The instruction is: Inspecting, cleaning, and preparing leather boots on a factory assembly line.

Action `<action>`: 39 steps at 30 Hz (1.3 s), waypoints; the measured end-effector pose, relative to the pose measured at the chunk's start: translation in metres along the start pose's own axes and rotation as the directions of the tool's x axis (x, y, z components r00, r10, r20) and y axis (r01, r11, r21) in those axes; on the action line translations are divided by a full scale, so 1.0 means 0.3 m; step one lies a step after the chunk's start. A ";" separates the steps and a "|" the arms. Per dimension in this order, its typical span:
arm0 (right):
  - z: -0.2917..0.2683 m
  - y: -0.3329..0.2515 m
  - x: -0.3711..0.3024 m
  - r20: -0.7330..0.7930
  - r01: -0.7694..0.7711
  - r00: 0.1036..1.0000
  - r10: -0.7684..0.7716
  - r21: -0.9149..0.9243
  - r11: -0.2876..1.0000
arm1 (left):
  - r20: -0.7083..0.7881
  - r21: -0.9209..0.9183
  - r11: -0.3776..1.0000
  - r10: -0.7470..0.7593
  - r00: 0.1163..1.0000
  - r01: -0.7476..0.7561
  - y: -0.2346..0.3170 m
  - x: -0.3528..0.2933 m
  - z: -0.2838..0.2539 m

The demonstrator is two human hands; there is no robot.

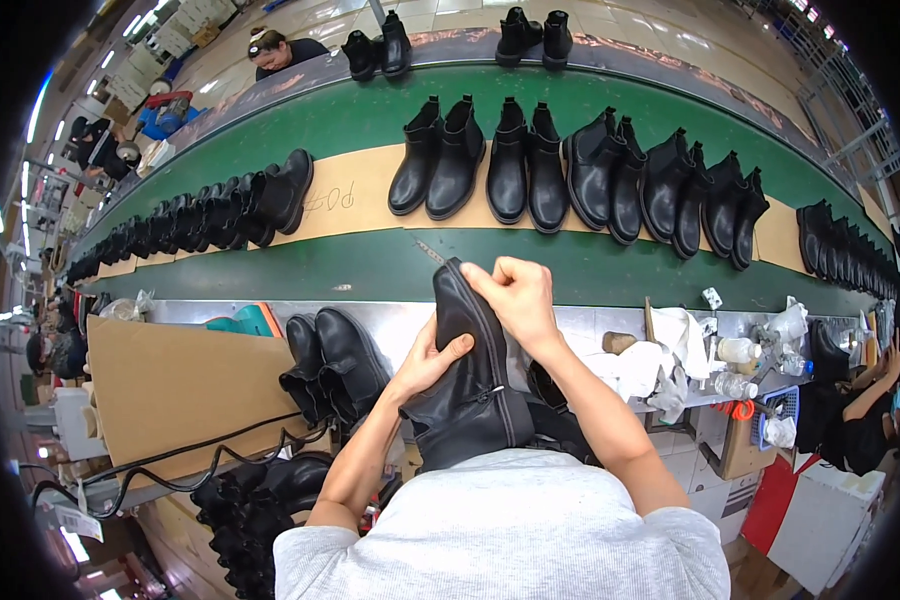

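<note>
A black leather boot (452,318) is held upright in front of my chest, its narrow end pointing away from me. A long seam runs down its right side, with a small shiny metal piece low on it. My left hand (428,362) grips the boot from the left, thumb lying across the leather. At the upper end, my right hand (518,300) is closed, thumb pressed to the boot's edge; whether a small item is pinched there is hidden. Just left of my forearm, a pair of black boots (342,358) stands on the metal bench (395,335).
Pairs of black ankle boots (450,165) line cardboard on a green conveyor (350,255). A cardboard sheet (180,395) and coiled black cable (220,455) are at left. White cloths (635,368) and plastic bottles (738,350) lie right. Another person (860,410) sits far right.
</note>
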State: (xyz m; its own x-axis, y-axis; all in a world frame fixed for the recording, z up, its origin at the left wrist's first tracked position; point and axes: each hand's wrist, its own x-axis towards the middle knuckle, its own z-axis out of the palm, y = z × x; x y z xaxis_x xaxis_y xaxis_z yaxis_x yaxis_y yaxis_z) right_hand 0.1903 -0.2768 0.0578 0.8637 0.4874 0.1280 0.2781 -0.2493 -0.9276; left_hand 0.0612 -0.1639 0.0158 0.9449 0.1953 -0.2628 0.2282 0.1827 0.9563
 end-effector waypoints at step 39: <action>-0.064 0.086 -0.114 0.205 0.211 0.955 -0.215 0.044 0.977 | 0.190 -0.063 0.956 0.292 0.937 -0.285 -0.056 0.056 0.043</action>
State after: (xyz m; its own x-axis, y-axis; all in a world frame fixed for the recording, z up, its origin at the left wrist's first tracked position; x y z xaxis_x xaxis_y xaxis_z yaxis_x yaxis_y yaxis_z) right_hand 0.1760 -0.3159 0.0361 0.6789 0.6904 0.2500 0.4352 -0.1041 -0.8943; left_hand 0.0763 -0.1761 -0.0031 0.9969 0.0530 0.0573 -0.0660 0.1803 0.9814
